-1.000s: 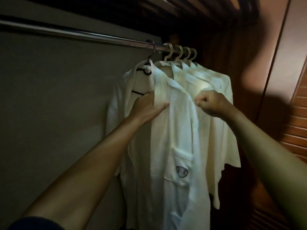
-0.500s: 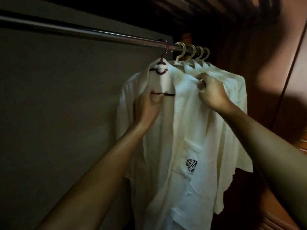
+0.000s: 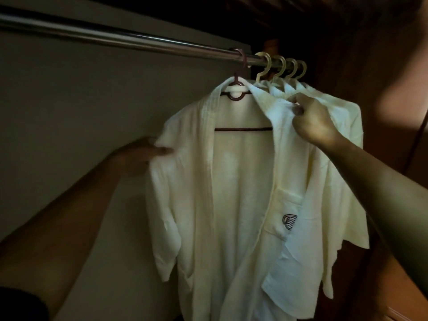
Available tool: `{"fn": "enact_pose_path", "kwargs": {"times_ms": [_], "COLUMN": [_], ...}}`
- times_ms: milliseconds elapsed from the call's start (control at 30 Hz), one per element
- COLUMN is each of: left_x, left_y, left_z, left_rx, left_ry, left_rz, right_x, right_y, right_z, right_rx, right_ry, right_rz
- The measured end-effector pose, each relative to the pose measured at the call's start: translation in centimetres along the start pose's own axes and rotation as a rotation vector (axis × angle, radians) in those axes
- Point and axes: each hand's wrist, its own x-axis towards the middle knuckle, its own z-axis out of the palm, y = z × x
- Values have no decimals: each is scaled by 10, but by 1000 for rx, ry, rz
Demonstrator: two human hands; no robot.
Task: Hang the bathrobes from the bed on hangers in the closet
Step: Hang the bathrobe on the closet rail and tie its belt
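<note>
A white bathrobe (image 3: 234, 193) with a dark logo on its chest pocket hangs open on a dark red hanger (image 3: 240, 129) from the metal closet rod (image 3: 120, 38). Behind it, several more white bathrobes (image 3: 342, 126) hang on cream hangers (image 3: 281, 68). My left hand (image 3: 141, 156) holds the front robe's left shoulder and sleeve; it is blurred. My right hand (image 3: 312, 119) pinches the robe's right collar near the shoulder.
The grey back wall (image 3: 92, 112) of the closet fills the left side. A brown wooden closet side and door (image 3: 393, 77) stand close on the right. The rod runs bare to the left of the hangers.
My left hand has moved from the robe's front near the hanger bar out to its left shoulder. The robe's front has spread open. My right hand stays on the right collar.
</note>
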Motion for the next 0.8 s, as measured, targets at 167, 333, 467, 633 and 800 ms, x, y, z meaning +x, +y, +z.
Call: {"fn": "enact_pose_path", "kwargs": {"times_ms": [167,333,467,633,800], "left_x": [17,-33,-27,-28,-61], "left_y": [21,26,8,39,17], "left_z": [-17,107,149,153,154], "left_rx": [398,267,272,-629,-838], "left_ry": [758,650,413,106,-249], "left_rz": [171,400,151,-74,-14], "right_x": [-2,-12,-18,-29,-46], "right_y": [2,-2,-4,-4,-4], "right_z": [12,21,19,26,33], "right_rx": [29,90,99,93,116], "right_ry": [-12,32,44,73,91], "right_rz": [52,83,72,46,75]}}
